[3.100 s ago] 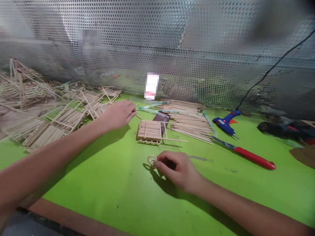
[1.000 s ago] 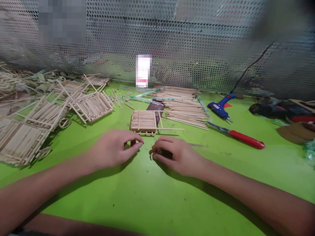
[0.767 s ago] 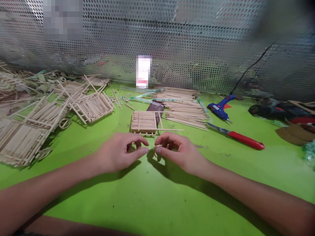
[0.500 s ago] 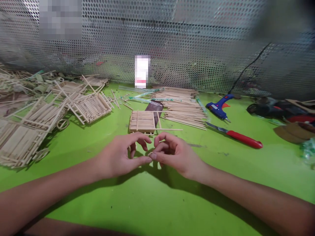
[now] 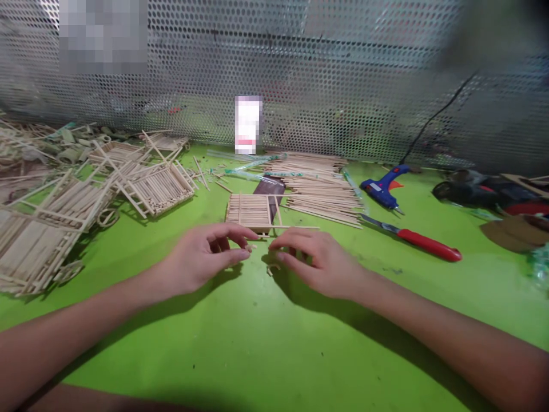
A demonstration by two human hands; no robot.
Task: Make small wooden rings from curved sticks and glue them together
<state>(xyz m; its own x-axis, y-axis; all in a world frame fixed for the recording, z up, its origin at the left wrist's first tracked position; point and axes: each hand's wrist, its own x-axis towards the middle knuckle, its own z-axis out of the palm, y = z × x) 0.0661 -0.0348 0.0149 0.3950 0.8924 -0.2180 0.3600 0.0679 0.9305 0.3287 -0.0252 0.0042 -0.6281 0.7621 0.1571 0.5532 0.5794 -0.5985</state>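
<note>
My left hand [image 5: 210, 253] hovers left of centre, its thumb and index finger apart. Small pale wooden bits [image 5: 252, 248] show at its thumb tip; whether they touch the thumb or lie on the table I cannot tell. My right hand [image 5: 317, 260] is held across from it, fingers curved and thumb apart, with nothing visible in them. Between the hands, short wooden pieces [image 5: 272, 268] lie on the green table. Just beyond my fingertips sits a small cart-like model of thin sticks [image 5: 249, 210], with two longer sticks reaching right.
Several stick-built models [image 5: 160, 186] crowd the left. Behind the small model lie a dark block [image 5: 269, 189] and a pile of thin sticks [image 5: 321, 191]. To the right are a blue glue gun [image 5: 381, 187] and a red-handled knife [image 5: 429, 244]. A perforated metal screen [image 5: 193, 74] stands behind.
My hands have moved apart from their fingertip contact, the left going left and the right going right. Short wooden pieces now show on the table between them.
</note>
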